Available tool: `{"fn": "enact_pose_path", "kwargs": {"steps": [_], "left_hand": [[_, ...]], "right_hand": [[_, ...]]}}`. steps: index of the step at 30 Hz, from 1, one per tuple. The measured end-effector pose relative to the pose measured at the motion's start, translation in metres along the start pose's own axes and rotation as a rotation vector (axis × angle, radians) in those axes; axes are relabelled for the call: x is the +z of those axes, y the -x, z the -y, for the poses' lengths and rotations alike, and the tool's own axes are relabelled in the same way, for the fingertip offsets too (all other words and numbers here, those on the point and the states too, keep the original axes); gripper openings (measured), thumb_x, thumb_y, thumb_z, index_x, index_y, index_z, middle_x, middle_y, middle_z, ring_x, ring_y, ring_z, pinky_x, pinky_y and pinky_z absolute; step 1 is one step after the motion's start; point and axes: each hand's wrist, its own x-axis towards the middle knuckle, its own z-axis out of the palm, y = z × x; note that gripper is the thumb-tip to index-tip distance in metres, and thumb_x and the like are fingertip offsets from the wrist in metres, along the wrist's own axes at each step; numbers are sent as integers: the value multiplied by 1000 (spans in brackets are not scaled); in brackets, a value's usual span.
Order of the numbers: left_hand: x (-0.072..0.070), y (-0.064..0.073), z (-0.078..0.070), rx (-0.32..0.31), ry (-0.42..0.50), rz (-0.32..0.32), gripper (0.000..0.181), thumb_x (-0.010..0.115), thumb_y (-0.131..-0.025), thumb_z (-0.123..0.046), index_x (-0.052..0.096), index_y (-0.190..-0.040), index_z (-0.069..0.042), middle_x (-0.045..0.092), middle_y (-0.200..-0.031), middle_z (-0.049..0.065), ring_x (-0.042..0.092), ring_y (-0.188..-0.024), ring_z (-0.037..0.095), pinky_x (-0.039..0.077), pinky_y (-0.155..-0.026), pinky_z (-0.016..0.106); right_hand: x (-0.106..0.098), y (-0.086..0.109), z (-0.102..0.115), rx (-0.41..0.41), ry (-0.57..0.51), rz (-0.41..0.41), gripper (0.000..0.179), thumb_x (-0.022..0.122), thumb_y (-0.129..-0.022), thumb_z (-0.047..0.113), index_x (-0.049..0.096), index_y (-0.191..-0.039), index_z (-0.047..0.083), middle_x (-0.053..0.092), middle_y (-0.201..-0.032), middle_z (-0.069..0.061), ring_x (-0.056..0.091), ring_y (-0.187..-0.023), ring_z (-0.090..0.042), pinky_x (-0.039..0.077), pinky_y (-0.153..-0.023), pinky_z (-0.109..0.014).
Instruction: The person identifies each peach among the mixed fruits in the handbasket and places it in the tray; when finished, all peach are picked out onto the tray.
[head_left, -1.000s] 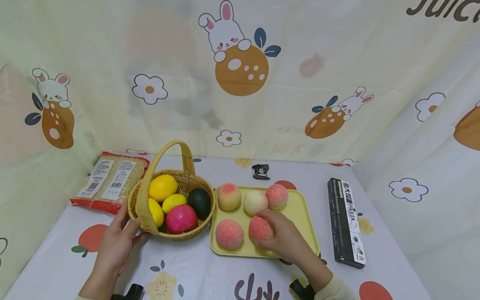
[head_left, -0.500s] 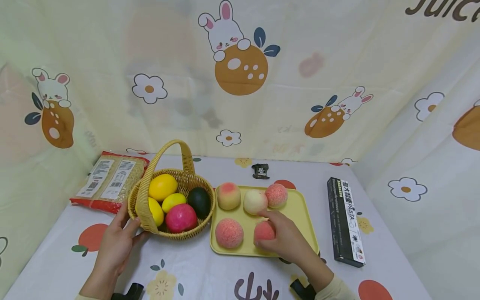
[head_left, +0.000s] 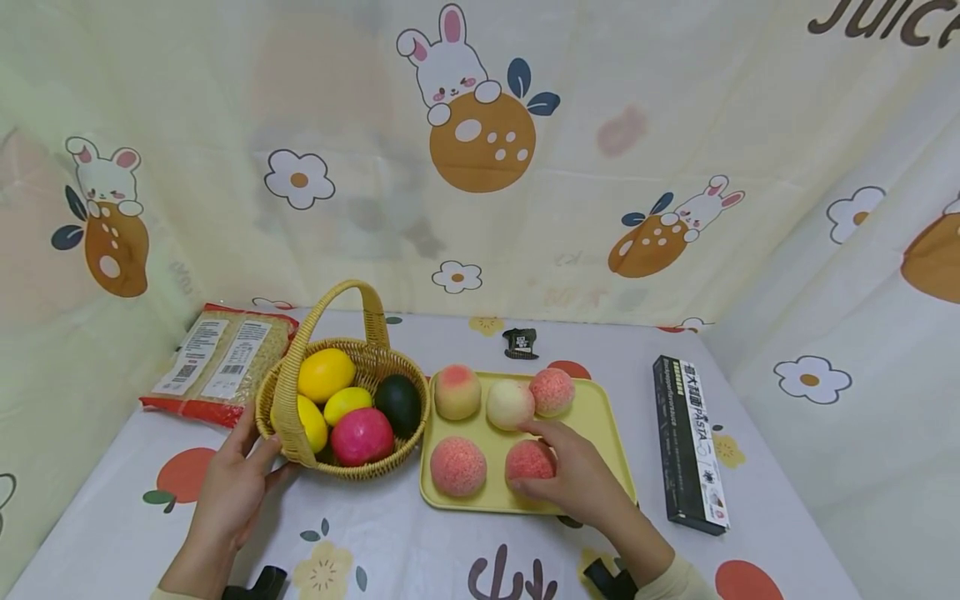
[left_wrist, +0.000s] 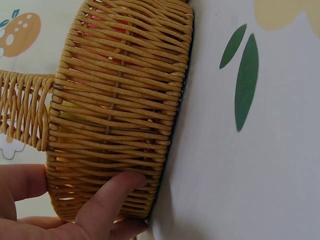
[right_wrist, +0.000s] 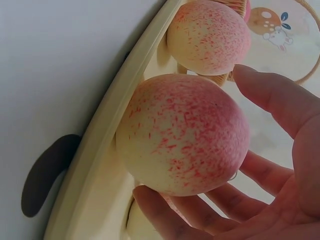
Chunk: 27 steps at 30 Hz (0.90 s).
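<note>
My left hand holds the left side of a wicker basket, thumb pressed on the weave. Inside the basket lie yellow lemons, a dark green avocado and a magenta round fruit. My right hand has its fingers curved round a speckled peach at the front of a yellow tray. Fingertips touch that peach's underside in the right wrist view, while the thumb sits close to its upper side. Other peaches rest on the same tray; a pale one is among them.
Behind the basket's left side lies a red-edged bag of grain. A black pasta box stands right of the tray, and a small black packet lies behind it. A printed curtain closes off the back.
The front peach in my right hand has shifted slightly right on the tray, and its visible side has turned. My left hand and the basket stay in place.
</note>
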Motion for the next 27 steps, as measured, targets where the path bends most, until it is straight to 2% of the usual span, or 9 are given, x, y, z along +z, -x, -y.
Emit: {"fn": "enact_pose_path", "kwargs": {"steps": [4,10,15,18,21,25,27], "left_hand": [[0,0,1,-4,-3,2,74,44,-114,-24,-5,-166,-47,-1,-180,-3,25,-161,35,46,-110,52],[1,0,0,-6,-14,-8,75,45,-114,-24,-5,-166,-45,-1,-180,-3,23,-162,35,46,-110,52],[1,1,-2,-6,-44,-17,75,45,-114,-24,-5,-167,-42,1,-180,0,24,-162,36,47,-110,52],[-1,4,-6,6,-123,-31,75,46,-114,-26,-3,-169,-38,5,-180,4,28,-161,38,48,-110,50],[-4,13,-14,16,-275,-78,75,46,-113,-35,-1,-171,-31,12,-179,12,30,-160,42,46,-114,54],[-8,35,-28,41,-480,-198,75,47,-110,-48,11,-172,-27,23,-176,17,29,-158,46,39,-118,69],[-7,50,-33,93,-564,-265,72,50,-109,-49,22,-171,-24,31,-173,18,38,-153,48,41,-115,71]], "right_hand": [[-2,4,-1,24,-19,0,74,96,-76,30,66,-142,14,69,-138,-9,64,-126,-29,55,-108,-53],[-7,10,-6,97,-101,16,77,95,-78,38,64,-144,13,66,-143,-11,62,-127,-31,64,-95,-46],[-10,16,-9,142,-180,14,74,90,-85,39,61,-148,13,62,-149,-11,58,-136,-38,64,-97,-48],[-12,20,-8,166,-194,-2,65,79,-94,42,59,-150,15,60,-152,-10,55,-141,-38,63,-100,-48],[-15,25,-5,176,-173,-34,60,67,-102,48,57,-151,15,59,-154,-9,54,-144,-38,61,-104,-49],[-21,34,-1,165,-132,-80,60,57,-106,53,55,-153,14,58,-155,-11,54,-144,-37,58,-108,-53],[-24,39,1,153,-104,-102,59,55,-108,53,55,-153,15,58,-155,-11,55,-143,-37,56,-109,-55]]}}
